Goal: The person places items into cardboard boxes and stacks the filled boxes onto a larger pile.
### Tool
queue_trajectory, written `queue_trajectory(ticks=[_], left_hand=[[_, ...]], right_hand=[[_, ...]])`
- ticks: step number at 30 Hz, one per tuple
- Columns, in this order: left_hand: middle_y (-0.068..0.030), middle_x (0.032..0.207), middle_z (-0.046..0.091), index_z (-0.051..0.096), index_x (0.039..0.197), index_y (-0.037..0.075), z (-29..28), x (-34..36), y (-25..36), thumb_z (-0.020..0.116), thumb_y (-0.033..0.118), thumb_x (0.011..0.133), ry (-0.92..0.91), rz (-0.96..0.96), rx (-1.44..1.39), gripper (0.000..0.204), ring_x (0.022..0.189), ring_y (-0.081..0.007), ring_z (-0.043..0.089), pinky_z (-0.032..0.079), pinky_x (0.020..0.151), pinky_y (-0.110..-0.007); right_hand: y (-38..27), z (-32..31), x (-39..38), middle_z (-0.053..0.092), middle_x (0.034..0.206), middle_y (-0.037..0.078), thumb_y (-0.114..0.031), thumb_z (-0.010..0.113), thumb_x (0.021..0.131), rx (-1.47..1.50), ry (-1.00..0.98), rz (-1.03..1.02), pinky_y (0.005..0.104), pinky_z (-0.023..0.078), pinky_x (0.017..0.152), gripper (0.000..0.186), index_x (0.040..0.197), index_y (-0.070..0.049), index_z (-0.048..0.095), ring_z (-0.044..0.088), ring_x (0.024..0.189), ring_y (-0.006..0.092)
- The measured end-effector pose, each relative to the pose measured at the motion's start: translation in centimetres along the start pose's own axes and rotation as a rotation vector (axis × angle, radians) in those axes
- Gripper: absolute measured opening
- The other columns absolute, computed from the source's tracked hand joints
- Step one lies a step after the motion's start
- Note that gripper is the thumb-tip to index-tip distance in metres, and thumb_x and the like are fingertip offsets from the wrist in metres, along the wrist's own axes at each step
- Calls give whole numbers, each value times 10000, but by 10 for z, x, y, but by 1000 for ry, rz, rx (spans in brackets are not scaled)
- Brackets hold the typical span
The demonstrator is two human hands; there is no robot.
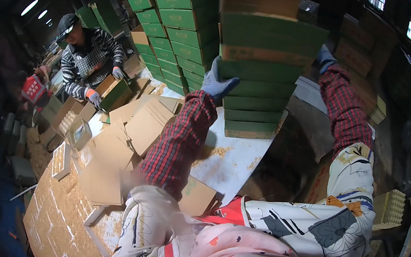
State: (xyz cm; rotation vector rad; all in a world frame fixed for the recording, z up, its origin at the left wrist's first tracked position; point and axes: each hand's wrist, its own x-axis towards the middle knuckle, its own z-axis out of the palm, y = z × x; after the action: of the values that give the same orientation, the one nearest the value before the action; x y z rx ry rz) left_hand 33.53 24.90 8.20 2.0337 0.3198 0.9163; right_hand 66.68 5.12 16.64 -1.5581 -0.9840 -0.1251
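Observation:
My left hand (219,83), in a grey-blue glove, grips the left side of a tall stack of green cartons (256,104), just under the slightly blurred upper carton (271,35), which has a brown flap or box behind its top. My right hand (326,60), gloved alike, holds that upper carton's right end, its fingers partly hidden. The stack stands on a white work table (216,161) strewn with wood shavings. Flat cardboard sheets (148,125) lie left of the stack, beside and under my left forearm.
A co-worker (89,59) at the left handles an open box (118,95); another person (37,89) is behind. Tall green carton stacks (181,36) stand at the back. Brown boxes (354,44) and egg trays (387,217) are at the right. A white moulded tray (61,161) lies left.

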Motion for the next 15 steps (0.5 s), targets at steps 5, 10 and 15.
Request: queue_trajectory(ticks=[5, 10, 15], left_hand=[[-162, 1324, 474, 148, 1470, 17, 2, -77, 23, 628, 135, 881, 257, -260, -349, 769, 1209, -229, 464, 391, 1000, -320], [-178, 1404, 411, 367, 1386, -6, -61, -318, -56, 637, 203, 863, 424, -519, 233, 625, 1304, -281, 390, 292, 1084, -368], [-206, 1496, 207, 171, 1479, 155, -106, -584, -20, 618, 715, 678, 385, -1626, 1094, 1075, 1355, -412, 205, 202, 1038, -629]], right_hand=[[66, 46, 22, 626, 1115, 76, -349, 508, 942, 495, -77, 617, 316, 481, 842, 381, 1169, -55, 592, 603, 963, 188], [109, 37, -68, 651, 1054, 47, -403, 647, 854, 831, 344, 413, 310, 492, 791, 426, 1111, -63, 627, 627, 900, 172], [180, 130, -352, 608, 812, 25, -304, 592, 891, 534, 403, 903, 259, 394, 548, 319, 1107, -73, 626, 516, 626, 112]])
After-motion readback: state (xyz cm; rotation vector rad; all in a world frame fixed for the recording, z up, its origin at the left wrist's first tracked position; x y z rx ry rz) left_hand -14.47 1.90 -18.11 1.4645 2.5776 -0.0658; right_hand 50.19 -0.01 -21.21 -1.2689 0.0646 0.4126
